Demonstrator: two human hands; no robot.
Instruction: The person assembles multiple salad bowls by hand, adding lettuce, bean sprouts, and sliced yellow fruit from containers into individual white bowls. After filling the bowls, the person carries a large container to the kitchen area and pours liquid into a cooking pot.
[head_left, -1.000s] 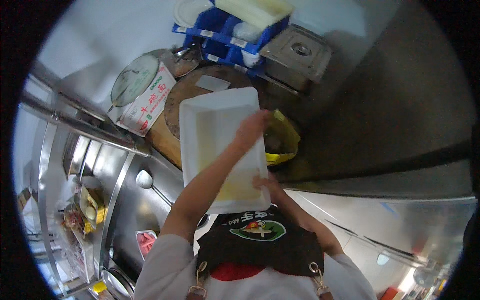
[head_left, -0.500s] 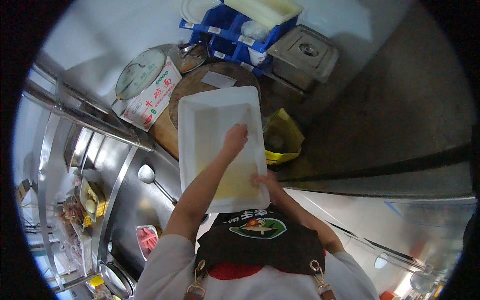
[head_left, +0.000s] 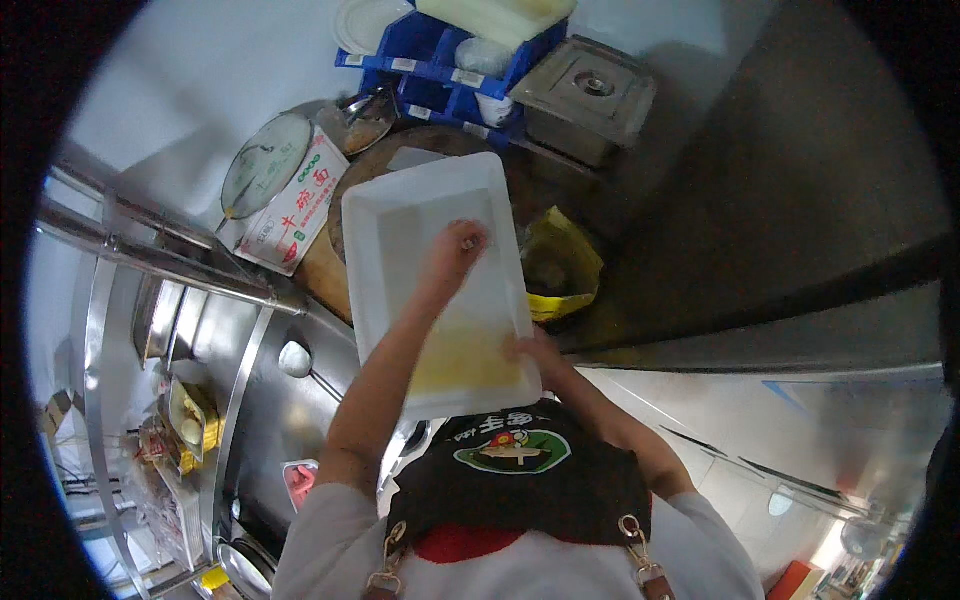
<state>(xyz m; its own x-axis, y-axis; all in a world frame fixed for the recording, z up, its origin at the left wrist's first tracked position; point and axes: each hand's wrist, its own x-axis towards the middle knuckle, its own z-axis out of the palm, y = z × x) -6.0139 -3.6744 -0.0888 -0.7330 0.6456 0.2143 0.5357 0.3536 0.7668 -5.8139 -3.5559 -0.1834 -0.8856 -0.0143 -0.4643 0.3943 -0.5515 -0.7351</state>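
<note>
A white rectangular plastic tub tilts in front of my body, with a shallow pool of yellowish liquid gathered at its near end. My left hand is over the inside of the tub, fingers curled closed. Something small and pale may be between them, but I cannot make it out. On the tub's near right side, my right hand grips the wall, its thumb inside and its other fingers hidden behind. Beneath the tub's far end lies a round wooden chopping block, partly covered.
An open yellow bag stands right of the tub. Farther back are blue bins and a lidded steel container. A printed white carton sits at left. Below it, a white ladle rests on the steel counter.
My left hand has shifted slightly left and farther from me inside the tub. The tub sits a little farther left and is turned slightly; the whole view has shifted too. My right hand keeps its grip.
</note>
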